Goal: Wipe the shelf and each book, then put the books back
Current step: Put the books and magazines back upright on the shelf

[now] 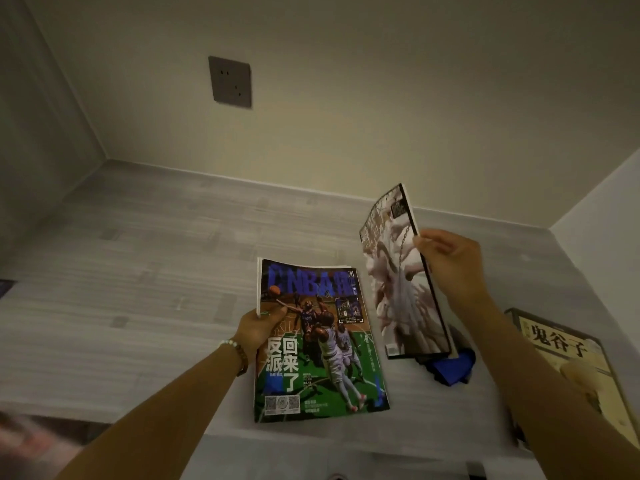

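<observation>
Left hand (257, 328) partly beneath NBA magazine (322, 344)

A: Left arm?
B: Bare forearm stretched forward from lower left; left hand (260, 327) grips the NBA magazine (322, 341) at its edge, thumb on top, beaded bracelet (231, 344) at the wrist.
A: Right?
B: Forearm extended from lower right; right hand (450, 268) raised higher, pinching a second magazine (401, 282) by its edge, thumb on the cover.

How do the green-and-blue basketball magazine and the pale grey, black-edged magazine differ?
The green-and-blue basketball magazine lies nearly flat, cover up; the pale grey, black-edged magazine stands tilted on its lower edge. The left hand grips the first; the right hand holds the second. Both are over the grey shelf.
</observation>
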The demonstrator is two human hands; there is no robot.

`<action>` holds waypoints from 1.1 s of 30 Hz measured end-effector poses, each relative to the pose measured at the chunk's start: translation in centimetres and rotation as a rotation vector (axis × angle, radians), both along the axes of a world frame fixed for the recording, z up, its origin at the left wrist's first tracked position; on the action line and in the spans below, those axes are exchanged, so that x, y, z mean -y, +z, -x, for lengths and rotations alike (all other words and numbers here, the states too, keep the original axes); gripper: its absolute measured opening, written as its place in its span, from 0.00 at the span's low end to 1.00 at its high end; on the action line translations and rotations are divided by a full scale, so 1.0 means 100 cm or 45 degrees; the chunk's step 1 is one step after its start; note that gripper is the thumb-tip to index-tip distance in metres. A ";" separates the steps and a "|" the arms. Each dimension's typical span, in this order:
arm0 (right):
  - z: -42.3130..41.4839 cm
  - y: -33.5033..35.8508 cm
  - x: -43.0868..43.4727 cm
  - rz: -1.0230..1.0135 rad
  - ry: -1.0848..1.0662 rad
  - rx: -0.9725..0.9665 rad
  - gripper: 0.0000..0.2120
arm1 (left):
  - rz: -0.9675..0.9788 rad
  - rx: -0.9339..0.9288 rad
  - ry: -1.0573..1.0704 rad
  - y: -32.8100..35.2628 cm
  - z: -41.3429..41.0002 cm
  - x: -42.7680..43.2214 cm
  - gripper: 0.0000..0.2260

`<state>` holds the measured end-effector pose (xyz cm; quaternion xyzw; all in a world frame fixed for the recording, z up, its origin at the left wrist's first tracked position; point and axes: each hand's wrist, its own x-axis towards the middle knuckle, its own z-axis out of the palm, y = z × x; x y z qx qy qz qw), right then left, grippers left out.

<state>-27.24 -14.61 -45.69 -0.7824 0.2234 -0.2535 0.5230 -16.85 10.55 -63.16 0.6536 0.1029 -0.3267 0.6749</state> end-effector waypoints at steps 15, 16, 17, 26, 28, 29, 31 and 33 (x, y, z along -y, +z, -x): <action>0.006 -0.137 -0.041 -0.565 0.123 -0.551 0.06 | 0.054 0.031 -0.029 0.018 0.005 0.007 0.25; 0.009 -0.143 -0.042 -0.570 0.111 -0.540 0.06 | -0.047 0.141 0.008 0.013 0.007 0.008 0.18; 0.011 -0.144 -0.044 -0.564 0.113 -0.519 0.06 | -0.080 0.205 0.053 0.008 0.007 0.009 0.14; 0.013 -0.118 -0.008 -1.013 0.285 -0.419 0.25 | 0.247 0.552 -0.141 0.065 0.021 0.015 0.09; 0.014 -0.094 -0.003 -0.953 0.276 -0.339 0.18 | 0.306 0.603 -0.204 0.086 0.022 0.017 0.11; 0.015 -0.081 -0.003 -0.883 0.264 -0.264 0.15 | 0.321 0.639 -0.227 0.097 0.023 0.017 0.13; 0.017 -0.061 -0.002 -0.725 0.244 -0.100 0.12 | 0.320 0.728 -0.265 0.117 0.022 0.017 0.13; 0.023 -0.045 -0.005 -0.555 0.224 -0.011 0.09 | 0.300 0.788 -0.291 0.129 0.020 0.017 0.11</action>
